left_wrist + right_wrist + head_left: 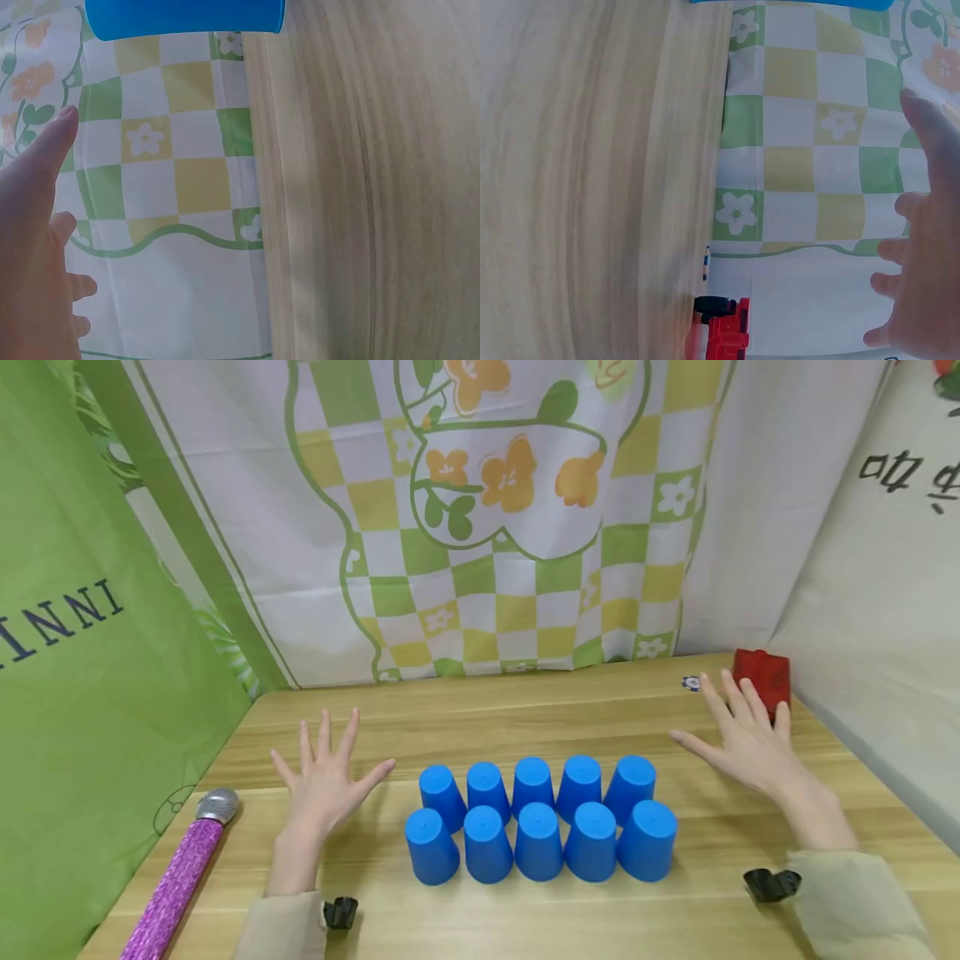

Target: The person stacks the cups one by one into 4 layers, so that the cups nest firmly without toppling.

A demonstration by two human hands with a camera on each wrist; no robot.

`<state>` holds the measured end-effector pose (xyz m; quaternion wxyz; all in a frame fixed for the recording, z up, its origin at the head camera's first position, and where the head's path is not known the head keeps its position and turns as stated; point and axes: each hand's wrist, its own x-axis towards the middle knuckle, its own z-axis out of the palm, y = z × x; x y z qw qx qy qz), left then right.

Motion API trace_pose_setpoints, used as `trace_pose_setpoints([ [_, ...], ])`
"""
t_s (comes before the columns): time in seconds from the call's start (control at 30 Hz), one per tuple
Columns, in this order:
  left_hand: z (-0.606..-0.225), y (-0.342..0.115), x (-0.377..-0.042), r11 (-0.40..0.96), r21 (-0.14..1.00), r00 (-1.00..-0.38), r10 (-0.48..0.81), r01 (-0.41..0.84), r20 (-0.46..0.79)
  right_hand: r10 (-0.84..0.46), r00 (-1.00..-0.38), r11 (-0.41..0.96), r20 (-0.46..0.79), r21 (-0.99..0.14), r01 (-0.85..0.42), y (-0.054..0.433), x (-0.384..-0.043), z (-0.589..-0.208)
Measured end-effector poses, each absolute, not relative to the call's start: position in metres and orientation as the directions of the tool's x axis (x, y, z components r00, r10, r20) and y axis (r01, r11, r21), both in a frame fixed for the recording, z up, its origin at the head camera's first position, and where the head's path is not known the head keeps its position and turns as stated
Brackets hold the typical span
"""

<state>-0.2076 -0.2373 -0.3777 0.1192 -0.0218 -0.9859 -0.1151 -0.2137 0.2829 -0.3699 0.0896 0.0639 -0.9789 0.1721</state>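
Note:
Several blue cups stand upside down on the wooden table in two rows, a front row (538, 843) and a back row (532, 777). To their left my left hand (322, 789) has its fingers spread and holds nothing. Over on the right, my right hand (753, 760) is likewise spread and apart from the cups. In the left wrist view part of a blue cup (184, 16) shows at the top, away from the thumb. A sliver of blue (802, 2) tops the right wrist view, where the right hand (930, 255) holds nothing.
A microphone with a glittery purple handle (176, 885) lies at the table's left side. At the back right is a red toy with a black wheel (727, 334), partly behind the right fingers, near a small sticker-like piece (691, 683). A checked curtain (495, 585) hangs behind.

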Motion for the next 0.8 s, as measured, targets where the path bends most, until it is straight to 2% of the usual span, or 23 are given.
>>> trace_pose_setpoints([
  [0.13,-0.376,-0.237,-0.207,0.970,0.232,-0.969,0.017,0.076,0.248,-0.110,-0.970,0.917,0.217,-0.355,-0.183,0.281,-0.213,-0.366],
  [0.5,-0.366,-0.234,-0.209,0.953,0.280,-0.943,0.020,0.119,0.333,-0.138,-0.909,0.848,0.393,-0.427,-0.313,0.280,-0.217,-0.356],
  [0.8,-0.363,-0.230,-0.207,0.899,0.384,-0.909,0.038,0.212,0.414,-0.137,-0.950,0.757,0.282,-0.589,-0.284,0.277,-0.212,-0.350],
])
